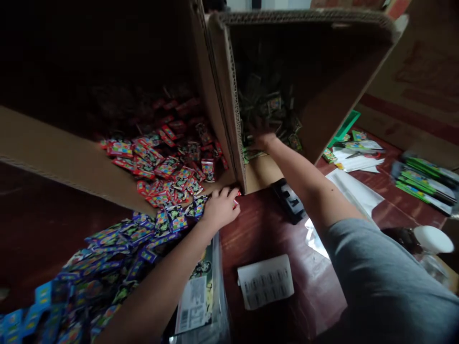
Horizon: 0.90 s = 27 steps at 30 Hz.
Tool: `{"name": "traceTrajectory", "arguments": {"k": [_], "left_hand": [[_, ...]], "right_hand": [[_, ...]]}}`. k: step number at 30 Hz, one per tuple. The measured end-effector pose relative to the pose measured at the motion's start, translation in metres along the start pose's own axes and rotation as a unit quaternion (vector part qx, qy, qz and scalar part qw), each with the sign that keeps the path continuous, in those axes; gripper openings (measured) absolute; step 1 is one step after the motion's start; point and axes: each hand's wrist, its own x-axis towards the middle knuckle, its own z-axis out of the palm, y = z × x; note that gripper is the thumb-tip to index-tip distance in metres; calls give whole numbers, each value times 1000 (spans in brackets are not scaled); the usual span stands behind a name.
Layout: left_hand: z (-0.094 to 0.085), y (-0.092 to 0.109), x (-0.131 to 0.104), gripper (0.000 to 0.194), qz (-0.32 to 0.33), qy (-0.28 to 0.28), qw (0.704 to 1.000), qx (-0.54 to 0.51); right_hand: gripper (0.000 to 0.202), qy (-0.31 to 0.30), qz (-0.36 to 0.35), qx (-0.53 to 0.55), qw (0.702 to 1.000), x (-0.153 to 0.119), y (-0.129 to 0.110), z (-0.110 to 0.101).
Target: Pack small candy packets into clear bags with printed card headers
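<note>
My left hand (221,206) is on the table at the front corner of the left cardboard box (68,157), its fingers closed over a small red packet (235,204) that shows partly beneath them. Many more red packets (175,167) lie heaped inside that box. Just left of the hand is a pile of blue and purple packets (125,239). My right hand (263,136) reaches into the shadowed right cardboard box (344,62), among small green packets (274,104). Darkness and blur hide how its fingers are set.
Below my left forearm lies a stack of clear plastic sleeves with printed cards (195,306). A label sheet (266,282) and a black device (289,200) are on the dark red table (247,239). To the right are scissors (358,154), green packages (426,184) and a white-lidded jar (433,239).
</note>
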Motion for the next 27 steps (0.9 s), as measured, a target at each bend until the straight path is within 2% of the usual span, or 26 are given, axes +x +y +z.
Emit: {"name": "traceTrajectory", "arguments": {"k": [3, 6, 10, 13, 16, 18, 20, 21, 23, 25, 26, 27], "left_hand": [[2, 1, -16, 65, 19, -5, 1000, -7], [2, 7, -35, 68, 45, -2, 999, -7], [0, 18, -63, 66, 63, -12, 997, -34], [-7, 22, -78, 69, 52, -14, 997, -57], [-19, 29, -83, 73, 37, 42, 993, -104], [-29, 38, -82, 73, 28, 83, 976, -198], [-40, 52, -81, 84, -10, 88, 933, -348], [-45, 60, -81, 89, -38, 69, 897, -435], [-54, 77, -83, 91, -92, -2, 794, -600], [-60, 94, -93, 77, -126, -62, 688, -712], [-60, 101, -100, 70, -138, -72, 649, -745], [-59, 108, -110, 65, -149, -64, 624, -765]], "right_hand": [[60, -25, 23, -15, 999, 0, 13, -2], [53, -50, 35, -37, 997, -22, 10, -15], [64, -62, -1, -62, 996, -75, -16, -43], [67, -68, -48, -57, 995, -123, -31, -66], [62, -69, -101, 29, 992, -168, -33, -82], [55, -43, -144, 120, 981, -197, -32, -89], [46, 3, -181, 196, 964, -223, -34, -94], [45, 25, -195, 222, 955, -236, -37, -97], [47, 49, -209, 256, 942, -263, -48, -103], [51, 50, -190, 288, 937, -290, -64, -111], [56, 49, -166, 311, 935, -304, -74, -115], [64, 50, -131, 341, 929, -319, -86, -118]]}}
